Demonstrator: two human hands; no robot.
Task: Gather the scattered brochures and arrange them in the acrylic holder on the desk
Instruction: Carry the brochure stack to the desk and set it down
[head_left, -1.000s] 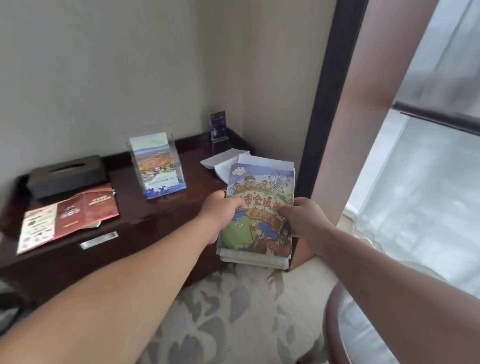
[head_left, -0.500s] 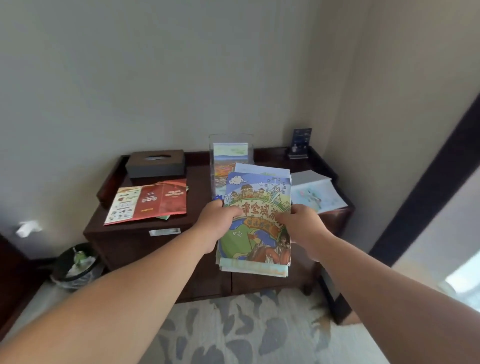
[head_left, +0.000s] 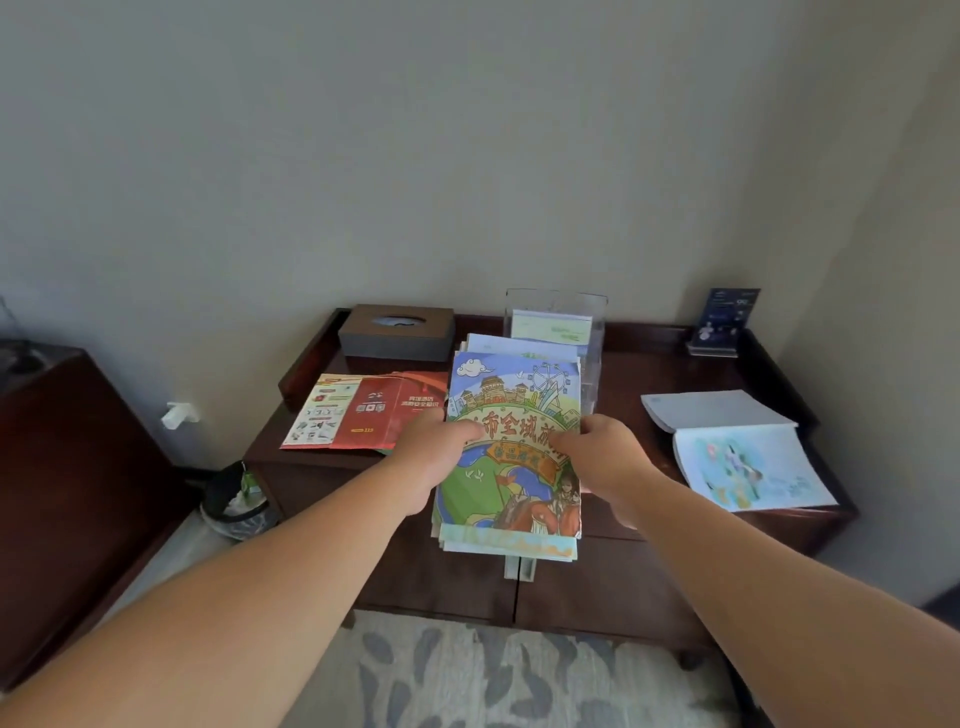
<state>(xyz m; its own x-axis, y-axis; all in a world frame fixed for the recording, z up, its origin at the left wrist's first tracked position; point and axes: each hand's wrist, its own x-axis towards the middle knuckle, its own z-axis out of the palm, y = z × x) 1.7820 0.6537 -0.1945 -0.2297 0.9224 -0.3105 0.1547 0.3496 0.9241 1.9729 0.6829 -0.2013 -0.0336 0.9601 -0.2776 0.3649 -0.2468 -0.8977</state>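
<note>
**user1:** what's the person up to here?

**user2:** Both hands are busy. The left hand (head_left: 428, 460) grips the left edge of a stack of brochures (head_left: 511, 395), thumb on the cover, and the right hand (head_left: 610, 460) pinches the right edge the same way. The stack is held in the air over the front of the desk (head_left: 654, 374), its top edge overlapping the clear holder (head_left: 595, 343) in this view (can't tell whether it touches it).

**user1:** so which step is that?

**user2:** Looks like the carry-to-holder part, I'd guess. Next move calls for tipping the stack upright and sliding it down into the slot, where a pale green brochure (head_left: 550, 328) already stands.

**user1:** anything left lying around?

**user2:** Yeah, a red leaflet (head_left: 371, 410) lies flat on the left, just in front of the tissue box (head_left: 397, 332), and an open booklet (head_left: 737, 452) sits on the right end. Both probably need collecting. A little sign card (head_left: 724, 319) stands in the back corner, and a bin (head_left: 234, 501) is on the floor at the left. Nothing seems to block the slot except the brochure already in it.
</note>
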